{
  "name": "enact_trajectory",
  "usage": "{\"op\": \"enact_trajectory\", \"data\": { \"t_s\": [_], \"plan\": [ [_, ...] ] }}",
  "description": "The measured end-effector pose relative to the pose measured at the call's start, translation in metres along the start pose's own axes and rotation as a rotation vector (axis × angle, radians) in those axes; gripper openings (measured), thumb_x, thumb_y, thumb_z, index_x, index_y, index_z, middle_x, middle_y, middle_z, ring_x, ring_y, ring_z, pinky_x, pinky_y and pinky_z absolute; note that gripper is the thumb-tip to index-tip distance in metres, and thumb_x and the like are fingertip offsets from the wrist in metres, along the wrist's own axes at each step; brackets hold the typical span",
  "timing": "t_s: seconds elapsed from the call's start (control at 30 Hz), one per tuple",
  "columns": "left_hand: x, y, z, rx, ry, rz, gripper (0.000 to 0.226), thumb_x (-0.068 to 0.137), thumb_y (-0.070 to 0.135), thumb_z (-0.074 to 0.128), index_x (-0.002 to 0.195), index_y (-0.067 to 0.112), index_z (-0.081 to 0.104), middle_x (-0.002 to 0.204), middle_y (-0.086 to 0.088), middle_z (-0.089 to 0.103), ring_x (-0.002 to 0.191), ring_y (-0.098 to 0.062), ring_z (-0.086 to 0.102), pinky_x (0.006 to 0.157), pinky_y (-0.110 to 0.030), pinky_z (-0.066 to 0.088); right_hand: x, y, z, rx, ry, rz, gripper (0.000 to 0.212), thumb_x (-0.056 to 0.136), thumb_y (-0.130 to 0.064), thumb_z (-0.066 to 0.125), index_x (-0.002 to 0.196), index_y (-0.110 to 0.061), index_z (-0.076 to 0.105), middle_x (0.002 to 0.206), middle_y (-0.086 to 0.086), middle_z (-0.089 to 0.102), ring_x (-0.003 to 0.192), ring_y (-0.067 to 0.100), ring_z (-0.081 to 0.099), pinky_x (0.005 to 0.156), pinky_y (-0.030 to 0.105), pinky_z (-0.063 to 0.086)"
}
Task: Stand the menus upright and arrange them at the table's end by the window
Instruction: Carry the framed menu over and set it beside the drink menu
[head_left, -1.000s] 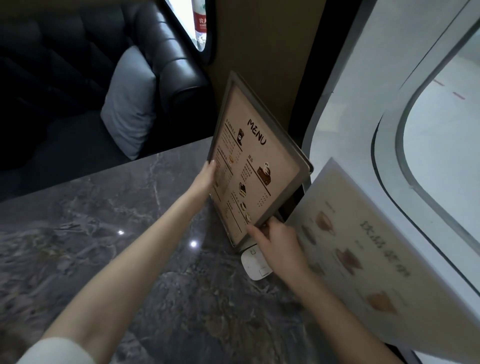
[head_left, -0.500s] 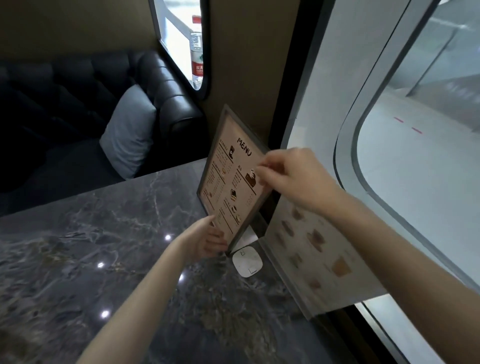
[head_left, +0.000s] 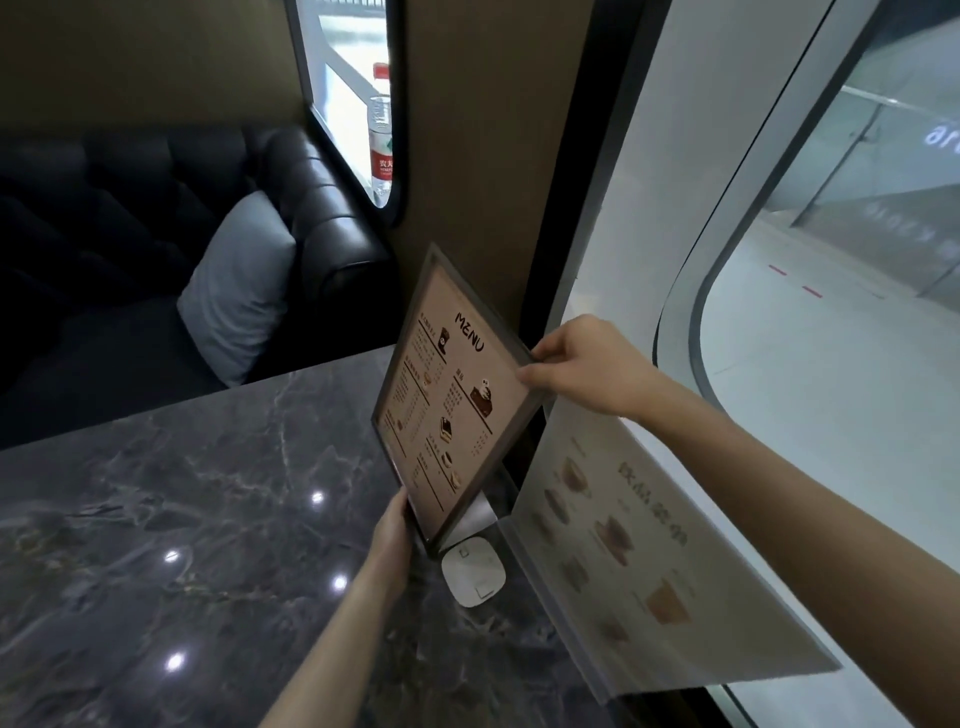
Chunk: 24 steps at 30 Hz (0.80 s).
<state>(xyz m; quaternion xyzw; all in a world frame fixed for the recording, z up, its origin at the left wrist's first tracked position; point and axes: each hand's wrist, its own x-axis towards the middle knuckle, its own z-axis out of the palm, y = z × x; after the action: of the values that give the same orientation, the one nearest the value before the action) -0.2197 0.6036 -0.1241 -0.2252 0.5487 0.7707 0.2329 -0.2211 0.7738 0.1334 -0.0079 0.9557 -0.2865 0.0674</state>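
— Where do things stand?

— I have the framed menu (head_left: 447, 400) up on its lower edge at the far right end of the worktop (head_left: 182, 519), by the window (head_left: 831, 364). My left hand (head_left: 390, 535) is closed on its near lower corner; my right hand (head_left: 582, 366) pinches the top right corner between thumb and fingers.

— And the other menu?

— The clear menu (head_left: 623, 540) leans along the window side, just right of the framed one and nearer to me. Nobody holds it.

— What does the next move turn on?

— The tilt, I'd say. The frame's long axis runs from the near lower corner up and away toward the wall (head_left: 483, 156), and the face tips back. The right hand sits at the high end, so it steers the lean; the left only pins the foot.

— Anything in the way?

— A small white pad (head_left: 474, 571) lies just beside the foot, on the near side. I can't tell whether they touch.
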Motion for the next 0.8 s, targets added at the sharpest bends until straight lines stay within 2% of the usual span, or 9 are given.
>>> {"op": "enact_trajectory", "data": {
  "t_s": [0.1,0.33,0.53,0.7,0.8],
  "plan": [
    [0.008,-0.006,0.007,-0.058,-0.018,-0.014,0.035,0.098,0.033,0.031,0.109,0.016,0.060,0.116,-0.006,0.064,0.108,-0.020,0.058,0.101,-0.038,0.042,0.006,0.002,-0.001,0.036,0.020,0.031,0.023,0.087,-0.018,0.060,0.095,0.002,0.068,0.083,0.002,0.062,0.073,0.012,0.058,0.055,0.012,0.046],
    [0.019,-0.018,0.018,-0.125,-0.062,-0.019,0.041,0.099,0.034,0.030,0.128,0.012,0.047,0.113,-0.004,0.063,0.104,-0.017,0.059,0.078,-0.027,0.047,0.009,0.011,-0.005,0.034,0.108,0.066,0.021,0.087,-0.017,0.060,0.095,0.001,0.068,0.083,0.001,0.058,0.080,0.016,0.055,0.053,0.011,0.042],
    [0.032,-0.026,0.020,-0.099,-0.069,-0.032,0.046,0.097,0.037,0.032,0.134,0.013,0.043,0.126,-0.006,0.059,0.113,-0.017,0.056,0.075,-0.025,0.046,0.009,0.017,-0.009,0.048,0.129,0.080,0.018,0.086,-0.015,0.061,0.092,0.000,0.070,0.082,0.002,0.060,0.076,0.015,0.055,0.053,0.012,0.042],
    [0.036,-0.027,0.024,-0.114,-0.095,-0.047,0.048,0.098,0.037,0.030,0.139,0.013,0.039,0.134,-0.007,0.053,0.118,-0.019,0.052,0.081,-0.027,0.046,0.008,0.019,-0.011,0.046,0.171,0.119,0.016,0.082,-0.010,0.062,0.089,0.001,0.072,0.084,0.010,0.068,0.076,0.022,0.061,0.061,0.029,0.053],
    [0.036,-0.026,0.026,-0.105,-0.126,-0.046,0.050,0.099,0.037,0.029,0.142,0.013,0.034,0.141,-0.008,0.048,0.126,-0.021,0.048,0.092,-0.029,0.042,0.009,0.021,-0.012,0.050,0.190,0.148,0.016,0.079,-0.008,0.063,0.084,0.003,0.073,0.094,0.020,0.072,0.089,0.031,0.065,0.077,0.043,0.057]
  ]
}}
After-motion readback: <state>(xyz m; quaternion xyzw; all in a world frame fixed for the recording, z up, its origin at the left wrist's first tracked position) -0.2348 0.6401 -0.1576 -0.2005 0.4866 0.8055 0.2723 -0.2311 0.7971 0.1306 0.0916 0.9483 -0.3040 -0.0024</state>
